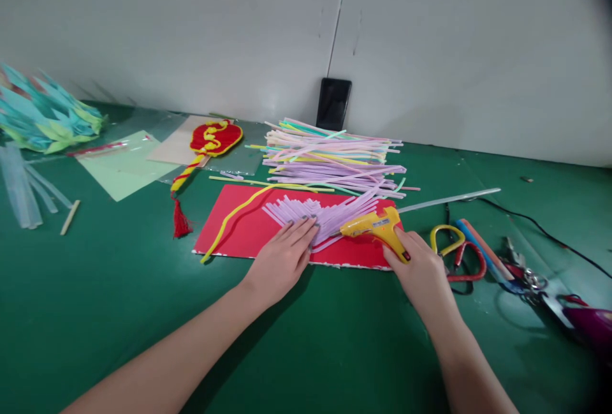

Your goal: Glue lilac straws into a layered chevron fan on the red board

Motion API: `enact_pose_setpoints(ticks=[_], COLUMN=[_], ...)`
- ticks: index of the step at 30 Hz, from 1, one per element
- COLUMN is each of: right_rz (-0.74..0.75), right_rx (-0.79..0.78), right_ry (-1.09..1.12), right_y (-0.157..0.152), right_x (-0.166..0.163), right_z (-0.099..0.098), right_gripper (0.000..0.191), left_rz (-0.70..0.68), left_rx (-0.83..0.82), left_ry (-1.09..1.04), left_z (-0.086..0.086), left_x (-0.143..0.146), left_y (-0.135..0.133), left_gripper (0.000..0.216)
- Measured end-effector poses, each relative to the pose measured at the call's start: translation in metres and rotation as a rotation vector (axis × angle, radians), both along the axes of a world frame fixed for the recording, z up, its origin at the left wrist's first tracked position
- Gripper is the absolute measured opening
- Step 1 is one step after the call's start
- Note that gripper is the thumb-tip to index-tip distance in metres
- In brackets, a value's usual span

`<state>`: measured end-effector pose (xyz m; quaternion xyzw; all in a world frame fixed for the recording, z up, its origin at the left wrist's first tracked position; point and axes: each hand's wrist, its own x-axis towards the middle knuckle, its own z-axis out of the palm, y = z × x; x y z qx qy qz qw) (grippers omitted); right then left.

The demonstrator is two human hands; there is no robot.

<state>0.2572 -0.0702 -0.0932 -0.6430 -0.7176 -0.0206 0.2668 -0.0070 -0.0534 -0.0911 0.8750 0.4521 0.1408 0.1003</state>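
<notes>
My right hand (pixel 418 267) is wrapped round the handle of a yellow hot glue gun (pixel 370 226), a clear glue stick (pixel 449 200) jutting from its rear. The nozzle points left, close to the lilac pipe cleaners (pixel 335 217) laid in a slanting, leaf-like pattern on a red board (pixel 248 242). With fingers stretched out, my left hand (pixel 284 258) lies flat over the lower part of these pipe cleaners. A bent yellow pipe cleaner (pixel 228 222) crosses the board's left side. Whether the nozzle touches the lilac strips, I cannot tell.
Behind the board lies a heap of pastel pipe cleaners (pixel 329 155); a phone (pixel 333 103) leans on the wall. Left are a red-and-yellow fan (pixel 215 138), green paper (pixel 119 168) and glue sticks (pixel 21 187). Scissors (pixel 466 261), keys (pixel 530 279) and a cord (pixel 549 232) lie right.
</notes>
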Motion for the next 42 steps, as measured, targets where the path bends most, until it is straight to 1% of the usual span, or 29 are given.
enact_pose_setpoints(ticks=[17, 27, 33, 42], right_rz=[-0.008, -0.072, -0.081, -0.103], right_rx=[0.001, -0.015, 0.003, -0.004], right_ry=[0.018, 0.013, 0.02, 0.028], right_y=[0.001, 0.002, 0.002, 0.002], right_x=[0.007, 0.01, 0.01, 0.013], right_z=[-0.003, -0.003, -0.002, -0.003], right_gripper=[0.035, 0.034, 0.033, 0.033], left_rz=[0.0, 0.003, 0.001, 0.0], left_rx=[0.001, 0.0, 0.021, 0.013], left_ry=[-0.027, -0.027, -0.05, -0.015], left_z=[-0.001, -0.001, -0.002, -0.001], left_x=[-0.001, -0.001, -0.001, -0.001], left_y=[0.0, 0.0, 0.0, 0.0], left_gripper=[0.043, 0.043, 0.043, 0.044])
